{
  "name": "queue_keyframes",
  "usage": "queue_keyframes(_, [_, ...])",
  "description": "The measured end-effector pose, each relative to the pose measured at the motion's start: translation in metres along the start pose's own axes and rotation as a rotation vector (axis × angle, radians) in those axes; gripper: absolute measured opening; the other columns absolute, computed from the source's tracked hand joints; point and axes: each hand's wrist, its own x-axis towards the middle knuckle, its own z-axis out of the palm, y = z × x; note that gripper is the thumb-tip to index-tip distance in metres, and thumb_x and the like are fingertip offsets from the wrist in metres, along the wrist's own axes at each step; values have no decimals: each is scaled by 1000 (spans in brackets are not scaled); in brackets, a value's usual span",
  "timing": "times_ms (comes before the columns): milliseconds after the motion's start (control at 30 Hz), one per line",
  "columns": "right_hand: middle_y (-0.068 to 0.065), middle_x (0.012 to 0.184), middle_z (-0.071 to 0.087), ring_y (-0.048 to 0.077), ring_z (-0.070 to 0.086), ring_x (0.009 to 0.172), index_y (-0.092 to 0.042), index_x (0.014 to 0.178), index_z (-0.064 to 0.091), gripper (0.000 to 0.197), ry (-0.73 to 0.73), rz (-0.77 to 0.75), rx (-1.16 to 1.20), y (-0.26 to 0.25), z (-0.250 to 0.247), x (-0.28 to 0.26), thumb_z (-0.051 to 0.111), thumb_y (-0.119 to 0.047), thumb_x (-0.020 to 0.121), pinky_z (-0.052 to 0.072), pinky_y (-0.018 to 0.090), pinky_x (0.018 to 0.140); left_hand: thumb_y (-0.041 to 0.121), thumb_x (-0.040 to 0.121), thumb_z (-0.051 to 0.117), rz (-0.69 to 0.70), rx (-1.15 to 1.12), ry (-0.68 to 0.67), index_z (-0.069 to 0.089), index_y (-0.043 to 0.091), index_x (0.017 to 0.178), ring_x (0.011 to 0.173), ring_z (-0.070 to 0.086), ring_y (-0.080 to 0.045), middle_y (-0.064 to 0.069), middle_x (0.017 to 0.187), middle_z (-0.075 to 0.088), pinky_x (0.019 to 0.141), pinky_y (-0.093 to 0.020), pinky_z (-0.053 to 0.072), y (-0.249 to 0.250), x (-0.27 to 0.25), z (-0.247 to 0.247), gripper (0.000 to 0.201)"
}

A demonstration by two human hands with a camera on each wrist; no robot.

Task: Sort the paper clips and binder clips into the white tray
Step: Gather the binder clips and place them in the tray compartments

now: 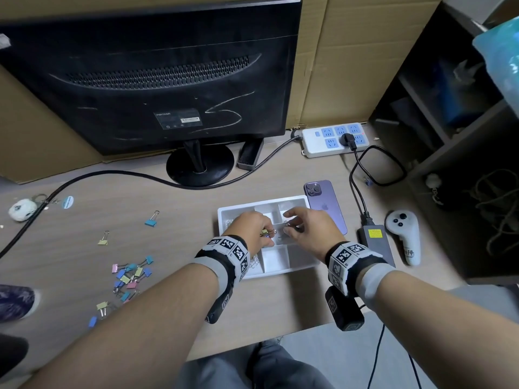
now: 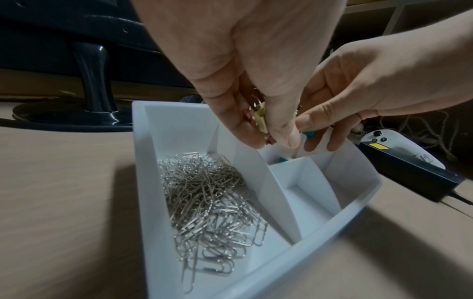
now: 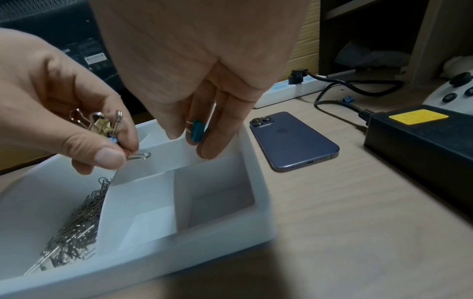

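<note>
White tray (image 1: 224, 213): set on the bench (image 1: 168, 220) in front of the monitor (image 1: 151, 74), divided into one long compartment and several smaller ones. Paper clips (image 2: 210, 202): a silver heap is held in the long compartment at the tray's left side. The two nearest small compartments are seen bare in the right wrist view; something teal is glimpsed in a middle compartment in the left wrist view.

Left hand (image 1: 252, 230): held over the tray's divider, its grip closed on a small bunch of binder clips (image 3: 102, 124), a yellow one foremost, with wire handles protruding between thumb and fingers.

Right hand (image 1: 306, 228): held over the middle small compartments, just beside the left hand; a teal binder clip (image 3: 197, 130) is pinched between its fingertips, above the tray.

Loose binder clips (image 1: 132, 273): a pastel scatter is left on the bench well to the left of the tray, with single ones farther out.

Purple phone (image 1: 324, 204): laid face down, touching or just beside the tray's right edge. Black power adapter (image 1: 375, 242), white controller (image 1: 404, 235) and power strip (image 1: 334, 141): placed to the right and behind.
</note>
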Motion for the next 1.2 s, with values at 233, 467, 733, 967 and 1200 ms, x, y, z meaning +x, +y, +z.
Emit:
queue_keyframes(233, [-10,84,74,9,70,78,-26,98,68,8,76,16,23,1,-2,-2,61,-26,94,57,29,80,31,81,78,-6,13,8,74,23,96,91,61,-18,3,93,62,79,-24,47,0,1,0,17])
queue_keyframes(467, [-6,79,74,11,72,76,-27,94,65,8,94,22,106,9,-7,-4,58,-23,95,59,37,77,31,84,75,-24,-18,-16,73,22,105,96,63,-18,0,104,69,81,-22,46,6,7,5,23])
queue_keyframes(733, [-6,74,74,10,71,70,-26,94,65,9,103,21,132,9,-11,-6,58,-21,94,59,35,74,26,82,79,-23,-74,29,73,21,112,92,62,-15,0,108,68,81,-20,45,7,8,6,31])
queue_keyframes(967, [-6,76,74,10,70,70,-26,95,66,9,120,30,158,10,-12,-5,59,-20,94,60,35,74,19,83,76,76,-119,12,74,29,113,84,62,-13,4,103,71,89,-24,50,17,8,8,32])
queue_keyframes(1200, [-8,75,74,7,70,69,-26,96,66,10,136,22,168,5,-17,-2,59,-19,93,61,35,73,7,87,62,87,-184,-28,71,35,118,89,69,-13,8,113,72,91,-26,53,13,3,6,43])
